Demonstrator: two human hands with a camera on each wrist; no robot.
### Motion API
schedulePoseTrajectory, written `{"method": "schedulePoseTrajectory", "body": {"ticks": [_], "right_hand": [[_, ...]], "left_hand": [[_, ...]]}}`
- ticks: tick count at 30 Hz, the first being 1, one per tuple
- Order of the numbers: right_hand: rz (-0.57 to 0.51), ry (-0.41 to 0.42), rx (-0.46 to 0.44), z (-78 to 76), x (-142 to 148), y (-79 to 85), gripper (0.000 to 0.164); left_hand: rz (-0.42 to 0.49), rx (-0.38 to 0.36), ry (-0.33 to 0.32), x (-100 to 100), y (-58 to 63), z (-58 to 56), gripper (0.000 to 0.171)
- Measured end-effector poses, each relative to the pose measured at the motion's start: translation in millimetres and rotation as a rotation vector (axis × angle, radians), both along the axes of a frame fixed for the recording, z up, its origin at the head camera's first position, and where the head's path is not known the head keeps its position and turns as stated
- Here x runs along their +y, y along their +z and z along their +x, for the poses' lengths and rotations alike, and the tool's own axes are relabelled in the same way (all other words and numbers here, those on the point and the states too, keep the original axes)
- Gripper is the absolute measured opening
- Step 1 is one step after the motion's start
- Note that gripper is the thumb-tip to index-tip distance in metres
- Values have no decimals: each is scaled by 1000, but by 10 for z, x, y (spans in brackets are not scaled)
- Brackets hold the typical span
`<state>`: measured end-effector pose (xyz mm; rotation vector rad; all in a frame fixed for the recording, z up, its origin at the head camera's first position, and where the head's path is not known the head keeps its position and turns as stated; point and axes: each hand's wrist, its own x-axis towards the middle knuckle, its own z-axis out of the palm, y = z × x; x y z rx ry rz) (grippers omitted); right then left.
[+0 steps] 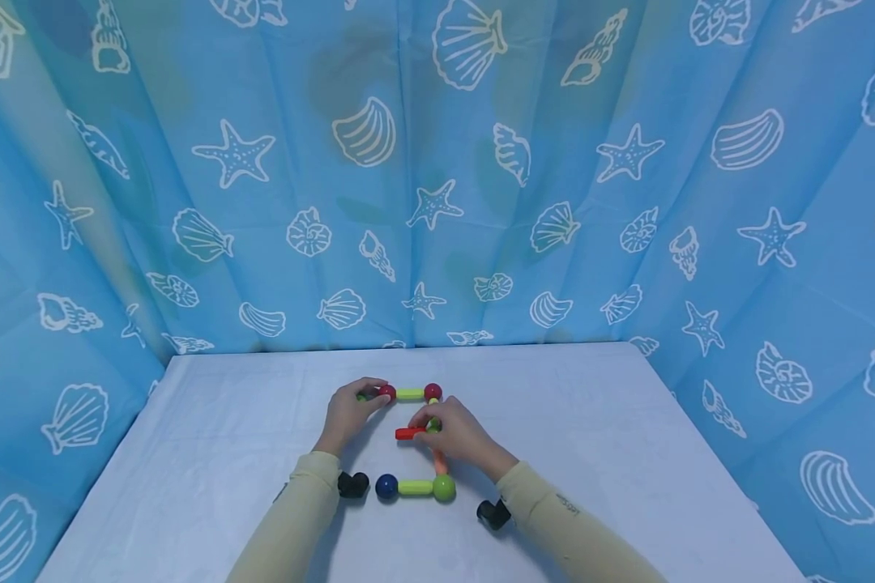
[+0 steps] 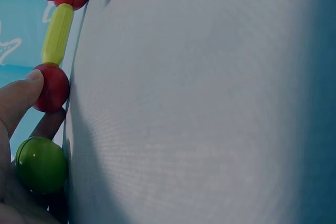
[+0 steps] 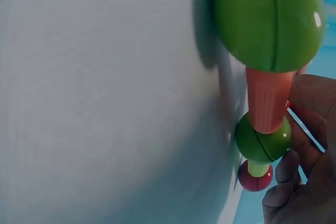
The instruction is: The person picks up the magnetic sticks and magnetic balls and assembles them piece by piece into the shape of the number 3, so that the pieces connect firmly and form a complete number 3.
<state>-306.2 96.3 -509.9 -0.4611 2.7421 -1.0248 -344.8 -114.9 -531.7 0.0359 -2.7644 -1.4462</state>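
My left hand (image 1: pixel 348 413) pinches a red ball (image 2: pixel 52 88) at the far left end of a chain of toy balls and rods. A separate green ball (image 2: pixel 42 165) sits against the fingers of that hand. From the pinched ball a yellow-green rod (image 1: pixel 410 394) runs to another red ball (image 1: pixel 433 392). My right hand (image 1: pixel 458 431) holds a red rod (image 1: pixel 407 434) that points left, beside the chain's middle green ball (image 3: pixel 263 140). An orange rod (image 3: pixel 269 98) links that ball to the near green ball (image 1: pixel 444 487).
From the near green ball, a yellow-green rod (image 1: pixel 415 487) leads left to a dark blue ball (image 1: pixel 386 487). Black wrist devices (image 1: pixel 353 485) show at both sleeves. A white-covered table (image 1: pixel 576 421) lies beneath, with a blue shell-print curtain (image 1: pixel 437 267) around it.
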Motion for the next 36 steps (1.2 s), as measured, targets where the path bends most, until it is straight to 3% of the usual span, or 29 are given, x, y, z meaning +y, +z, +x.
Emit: {"method": "schedulePoseTrajectory", "body": {"ticks": [25,36], "right_hand": [[27,33,8,-18,20,-58,15],[28,-4,-4,-4,55,-50,22]], "left_hand": [[2,11,-8,-4,-21,0,32],[0,7,-3,-5,-22,-2,32]]}}
